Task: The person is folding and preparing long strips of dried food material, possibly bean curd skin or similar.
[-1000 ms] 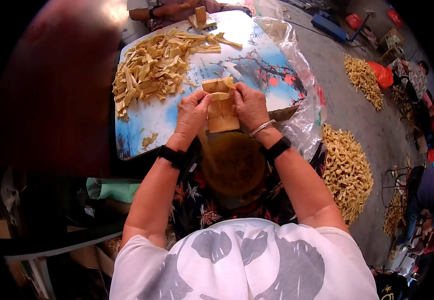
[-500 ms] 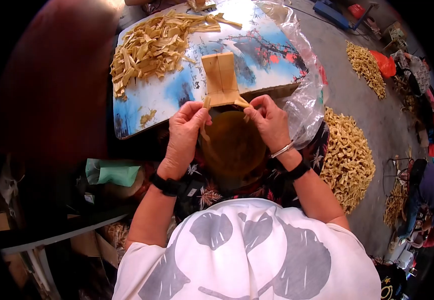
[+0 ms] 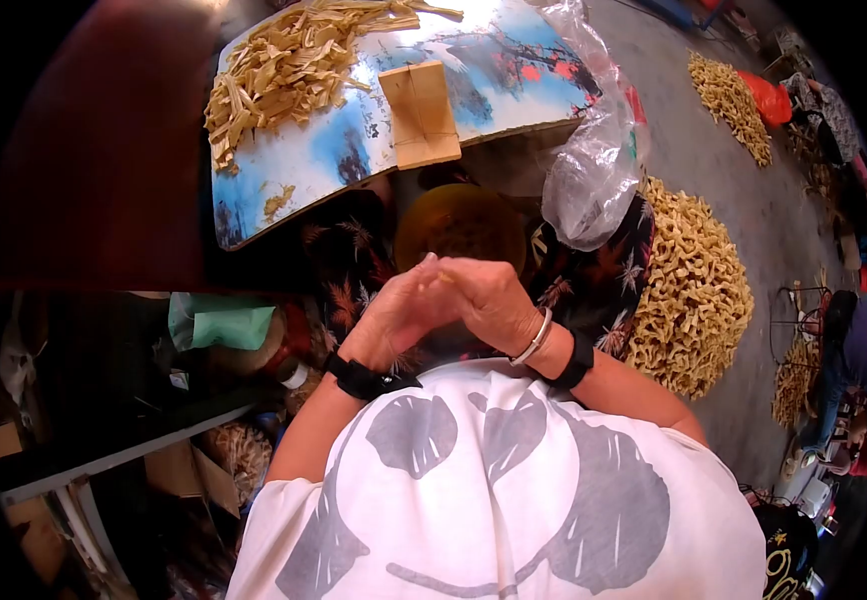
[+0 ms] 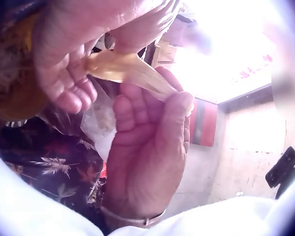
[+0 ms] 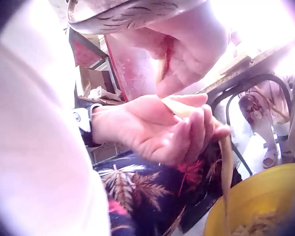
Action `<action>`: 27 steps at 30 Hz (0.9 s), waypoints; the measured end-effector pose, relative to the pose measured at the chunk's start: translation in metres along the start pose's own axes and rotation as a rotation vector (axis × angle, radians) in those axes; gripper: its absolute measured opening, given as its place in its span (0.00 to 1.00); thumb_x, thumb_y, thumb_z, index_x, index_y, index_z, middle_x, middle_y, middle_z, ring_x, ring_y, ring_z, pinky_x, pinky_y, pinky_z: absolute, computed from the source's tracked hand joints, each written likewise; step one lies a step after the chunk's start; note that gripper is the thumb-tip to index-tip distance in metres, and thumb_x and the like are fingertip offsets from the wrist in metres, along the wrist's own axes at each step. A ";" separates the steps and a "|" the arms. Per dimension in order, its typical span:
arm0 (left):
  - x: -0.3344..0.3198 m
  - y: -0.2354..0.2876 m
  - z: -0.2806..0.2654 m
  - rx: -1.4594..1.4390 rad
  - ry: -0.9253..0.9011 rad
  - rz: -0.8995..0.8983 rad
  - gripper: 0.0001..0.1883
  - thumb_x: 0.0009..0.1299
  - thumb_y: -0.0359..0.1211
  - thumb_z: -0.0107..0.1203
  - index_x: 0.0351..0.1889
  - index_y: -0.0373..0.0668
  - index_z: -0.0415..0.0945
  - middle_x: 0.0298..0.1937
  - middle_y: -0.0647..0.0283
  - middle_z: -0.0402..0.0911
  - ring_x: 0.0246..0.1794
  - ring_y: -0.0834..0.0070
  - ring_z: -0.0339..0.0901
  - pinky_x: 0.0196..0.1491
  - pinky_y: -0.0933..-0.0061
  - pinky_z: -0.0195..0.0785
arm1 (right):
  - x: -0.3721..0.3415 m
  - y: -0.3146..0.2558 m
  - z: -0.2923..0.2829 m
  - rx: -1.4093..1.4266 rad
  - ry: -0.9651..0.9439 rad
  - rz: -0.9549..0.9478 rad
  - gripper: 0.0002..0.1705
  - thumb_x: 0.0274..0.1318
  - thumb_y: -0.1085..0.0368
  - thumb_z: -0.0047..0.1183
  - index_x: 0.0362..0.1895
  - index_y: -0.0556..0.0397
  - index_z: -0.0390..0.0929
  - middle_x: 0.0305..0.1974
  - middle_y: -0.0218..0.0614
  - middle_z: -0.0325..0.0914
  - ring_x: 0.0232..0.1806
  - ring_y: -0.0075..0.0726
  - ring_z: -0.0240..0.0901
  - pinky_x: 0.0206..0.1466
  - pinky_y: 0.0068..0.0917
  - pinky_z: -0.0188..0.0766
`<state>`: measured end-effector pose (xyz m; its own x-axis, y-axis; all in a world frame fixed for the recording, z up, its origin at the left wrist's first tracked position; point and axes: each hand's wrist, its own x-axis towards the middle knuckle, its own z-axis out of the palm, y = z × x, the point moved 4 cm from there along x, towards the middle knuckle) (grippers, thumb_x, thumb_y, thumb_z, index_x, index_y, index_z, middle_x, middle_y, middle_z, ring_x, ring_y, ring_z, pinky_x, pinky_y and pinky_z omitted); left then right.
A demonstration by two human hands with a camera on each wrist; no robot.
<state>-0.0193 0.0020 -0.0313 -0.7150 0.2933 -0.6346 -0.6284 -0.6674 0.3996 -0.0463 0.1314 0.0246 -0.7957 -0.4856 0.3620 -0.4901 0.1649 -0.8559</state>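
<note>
Close in front of the shirt, my left hand (image 3: 394, 315) and right hand (image 3: 489, 300) come together, backs up, over the near side of a yellow bowl (image 3: 461, 225). Between them runs a thin pale yellow strip (image 4: 120, 68). In the left wrist view, my right thumb and forefinger pinch one end. The left fingers curl round the strip (image 5: 225, 172) in the right wrist view, and its tail dangles beside the bowl, which has pale pieces inside. A wooden block with an upright board (image 3: 422, 115) stands at the table's near edge, away from both hands.
Loose yellow strips are heaped on the painted table (image 3: 339, 150). Clear plastic sheeting (image 3: 594, 180) hangs off its right side. Piles of knotted yellow pieces (image 3: 694, 290) lie on the floor at right. A green bag (image 3: 224, 325) sits at left.
Both hands have come back from the wooden block toward the body, first spreading apart over the bowl, then meeting with the strip. The block stays at the table edge.
</note>
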 end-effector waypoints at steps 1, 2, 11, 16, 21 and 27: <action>0.006 0.002 -0.005 0.102 -0.031 0.058 0.15 0.75 0.41 0.55 0.47 0.39 0.77 0.40 0.63 0.82 0.38 0.74 0.80 0.44 0.71 0.76 | -0.007 0.000 0.004 0.030 -0.049 -0.022 0.09 0.62 0.62 0.54 0.40 0.55 0.78 0.33 0.47 0.78 0.33 0.56 0.77 0.35 0.36 0.74; 0.014 0.007 -0.013 0.204 -0.063 0.118 0.14 0.75 0.39 0.55 0.49 0.38 0.76 0.40 0.64 0.82 0.38 0.74 0.80 0.43 0.71 0.76 | -0.012 0.002 0.004 0.040 -0.059 0.025 0.09 0.62 0.62 0.54 0.40 0.55 0.78 0.33 0.47 0.78 0.32 0.55 0.77 0.35 0.36 0.74; -0.019 0.030 0.049 2.055 0.114 1.103 0.12 0.63 0.26 0.56 0.45 0.45 0.79 0.33 0.59 0.75 0.33 0.57 0.78 0.35 0.63 0.72 | -0.007 0.047 -0.006 0.405 0.176 0.508 0.16 0.71 0.59 0.46 0.37 0.60 0.76 0.36 0.37 0.80 0.31 0.33 0.79 0.28 0.30 0.77; -0.028 0.030 0.057 1.937 0.253 1.281 0.15 0.63 0.21 0.54 0.48 0.39 0.78 0.34 0.57 0.74 0.31 0.58 0.79 0.33 0.64 0.75 | -0.005 0.072 0.014 0.506 0.129 0.893 0.15 0.70 0.53 0.48 0.41 0.52 0.77 0.27 0.30 0.79 0.18 0.21 0.72 0.18 0.20 0.65; -0.021 0.031 0.045 1.846 0.375 1.226 0.16 0.62 0.19 0.53 0.49 0.36 0.78 0.37 0.54 0.75 0.34 0.55 0.79 0.37 0.65 0.76 | -0.003 0.064 0.014 0.559 0.035 0.769 0.14 0.68 0.57 0.51 0.40 0.55 0.78 0.29 0.28 0.79 0.25 0.21 0.74 0.26 0.20 0.69; -0.019 0.036 0.035 1.508 0.116 1.063 0.17 0.63 0.16 0.49 0.49 0.34 0.79 0.41 0.51 0.75 0.40 0.54 0.78 0.43 0.66 0.73 | -0.005 0.059 0.010 0.507 -0.017 0.612 0.15 0.69 0.56 0.49 0.42 0.54 0.79 0.38 0.27 0.80 0.39 0.19 0.74 0.40 0.20 0.72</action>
<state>-0.0391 -0.0041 0.0186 -0.9633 0.1231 0.2386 0.2634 0.6049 0.7515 -0.0678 0.1348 -0.0313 -0.8637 -0.4489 -0.2293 0.2575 -0.0019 -0.9663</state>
